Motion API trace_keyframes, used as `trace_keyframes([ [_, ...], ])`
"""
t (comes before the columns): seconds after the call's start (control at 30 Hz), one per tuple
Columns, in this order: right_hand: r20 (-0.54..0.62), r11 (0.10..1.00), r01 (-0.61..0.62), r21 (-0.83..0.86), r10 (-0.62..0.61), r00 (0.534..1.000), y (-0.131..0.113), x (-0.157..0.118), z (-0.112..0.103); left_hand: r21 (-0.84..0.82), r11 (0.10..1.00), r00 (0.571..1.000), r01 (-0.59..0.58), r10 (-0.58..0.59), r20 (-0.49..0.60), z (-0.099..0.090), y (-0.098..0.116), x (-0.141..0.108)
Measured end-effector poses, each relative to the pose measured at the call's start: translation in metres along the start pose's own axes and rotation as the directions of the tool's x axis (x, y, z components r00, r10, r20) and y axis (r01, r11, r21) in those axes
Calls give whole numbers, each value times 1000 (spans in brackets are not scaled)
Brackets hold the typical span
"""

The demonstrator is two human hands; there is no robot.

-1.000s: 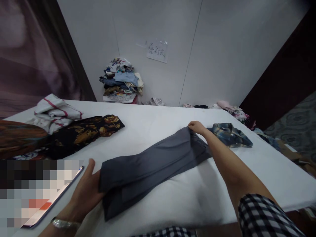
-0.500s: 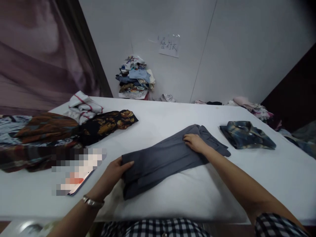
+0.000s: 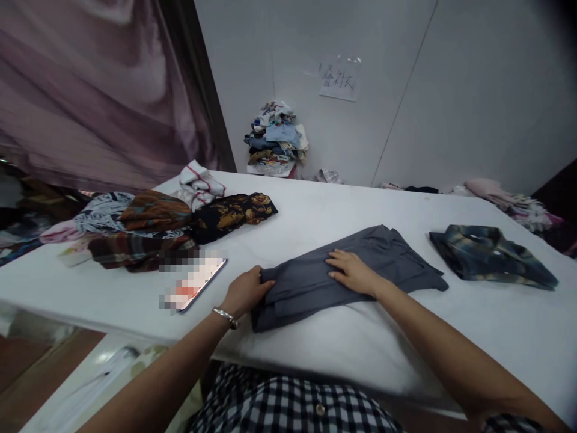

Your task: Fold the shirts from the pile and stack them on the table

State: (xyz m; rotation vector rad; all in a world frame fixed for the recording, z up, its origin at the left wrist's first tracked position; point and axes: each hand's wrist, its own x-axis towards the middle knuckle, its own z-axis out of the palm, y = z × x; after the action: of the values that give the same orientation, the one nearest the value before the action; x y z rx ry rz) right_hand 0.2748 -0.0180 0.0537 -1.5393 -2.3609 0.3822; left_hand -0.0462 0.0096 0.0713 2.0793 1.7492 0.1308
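A dark grey shirt [image 3: 311, 279], folded into a long strip, lies slantwise on the white table in front of me. My left hand [image 3: 247, 291] grips its left end, thumb on top and the other fingers mostly hidden around the edge. Near the middle of the shirt, my right hand [image 3: 354, 273] rests palm down with its fingers spread on the cloth. To the right of the grey shirt lies a folded blue and tan patterned shirt [image 3: 493, 255], with its collar showing, apart from both hands.
Crumpled clothes [image 3: 157, 213] lie at the table's left, with a phone [image 3: 202, 282] in front of them. Behind the table's far edge rises a tall clothes pile [image 3: 277, 141]. More clothing [image 3: 509, 195] is heaped past the right side. A handwritten sign [image 3: 338, 81] hangs on the wall.
My view has turned left, so things appear farther right. My right hand has slid leftward along the grey shirt, its fingers now more spread. The left hand keeps its grip on the end.
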Motion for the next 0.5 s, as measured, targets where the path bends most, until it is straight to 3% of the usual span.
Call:
trace_keyframes([
  [0.07,90,999,-33,5,32,995,-15,-1,7,-85,996,999,-36,38,19,-7,0,5],
  [0.13,86,999,-25,33,22,996,-27,-2,11,-281,959,999,-42,32,-41,-18,-6,12],
  [0.2,81,997,10,80,-16,997,-36,-2,13,-496,868,995,-1,-50,-90,-29,-17,23],
  [0.27,110,995,11,104,-22,994,-42,-1,17,-624,775,985,100,-168,-50,-35,-29,33],
  [0.33,127,995,-2,103,-12,992,-44,2,19,-661,725,967,195,-255,6,-35,-39,39],
  [0.4,88,995,11,94,-19,996,-43,10,19,-677,706,961,209,-278,8,-30,-46,39],
  [0.5,-23,996,36,77,-34,999,-39,33,14,-629,754,961,189,-274,-39,-22,-47,33],
])
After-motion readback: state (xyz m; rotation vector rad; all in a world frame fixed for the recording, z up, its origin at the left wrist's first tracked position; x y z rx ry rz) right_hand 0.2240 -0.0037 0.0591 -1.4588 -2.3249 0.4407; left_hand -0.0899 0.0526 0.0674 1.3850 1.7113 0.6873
